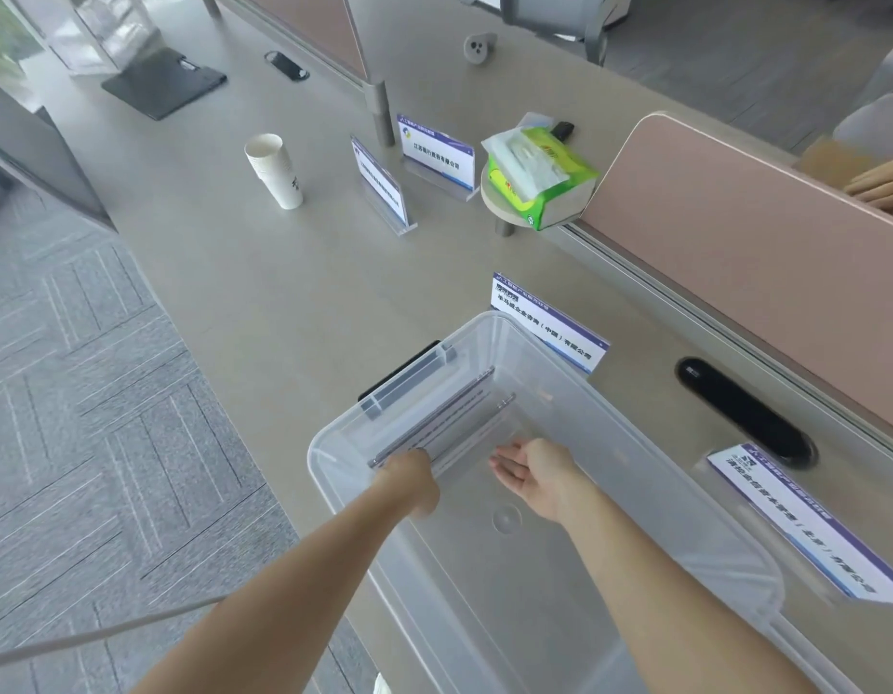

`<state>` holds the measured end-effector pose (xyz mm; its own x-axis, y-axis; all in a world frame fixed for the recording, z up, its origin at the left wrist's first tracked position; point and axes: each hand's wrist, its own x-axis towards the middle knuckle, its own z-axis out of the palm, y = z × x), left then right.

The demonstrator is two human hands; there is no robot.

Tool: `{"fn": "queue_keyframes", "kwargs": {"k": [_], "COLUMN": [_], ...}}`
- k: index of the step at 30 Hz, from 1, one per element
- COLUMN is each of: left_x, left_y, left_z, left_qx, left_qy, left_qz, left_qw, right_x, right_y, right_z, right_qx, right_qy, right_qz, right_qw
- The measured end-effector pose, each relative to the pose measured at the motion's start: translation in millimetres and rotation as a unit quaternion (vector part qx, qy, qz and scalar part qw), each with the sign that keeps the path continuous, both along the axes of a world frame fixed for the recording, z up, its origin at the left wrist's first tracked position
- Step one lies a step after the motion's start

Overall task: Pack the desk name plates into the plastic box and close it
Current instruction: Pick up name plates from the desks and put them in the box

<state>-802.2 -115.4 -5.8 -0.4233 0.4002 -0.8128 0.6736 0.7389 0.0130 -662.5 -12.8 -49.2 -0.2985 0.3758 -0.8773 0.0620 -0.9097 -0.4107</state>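
Note:
A clear plastic box (659,473) stands open on the grey desk, and both my arms reach into it. My left hand (409,480) grips the near end of name plates (444,418) standing on edge along the box's left wall. My right hand (527,468) is beside them with fingers apart, holding nothing. One name plate (549,323) stands just behind the box. Another (794,523) lies to its right. Two more stand farther back, one (379,185) angled and one (436,152) facing me. The box's lid is not in view.
A stack of paper cups (274,170) stands at the back left. A green tissue pack (539,180) rests on a round stand. A pink divider (754,273) runs along the right. A black cable slot (744,410) lies in the desk. Carpet lies to the left. Another person's hand (882,190) shows at the right edge.

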Motion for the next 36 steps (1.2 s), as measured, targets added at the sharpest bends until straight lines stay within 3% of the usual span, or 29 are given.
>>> {"fn": "queue_keyframes", "kwargs": {"k": [24,30,36], "left_x": [4,4,3], "left_y": [-2,0,0], "left_z": [-4,-2,16], "left_qx": [0.056,0.05,0.096], "left_qy": [0.023,0.033,0.037], "left_qz": [0.023,0.019,0.002], "left_qw": [0.998,0.998,0.995], "right_x": [-1,0,3], "right_y": [0,1,-5], "right_z": [-1,2,12], "right_qx": [0.048,0.068,0.12], "right_qy": [0.012,-0.007,-0.037], "right_qz": [-0.029,0.018,0.153], "right_qw": [0.998,0.997,0.98]}}
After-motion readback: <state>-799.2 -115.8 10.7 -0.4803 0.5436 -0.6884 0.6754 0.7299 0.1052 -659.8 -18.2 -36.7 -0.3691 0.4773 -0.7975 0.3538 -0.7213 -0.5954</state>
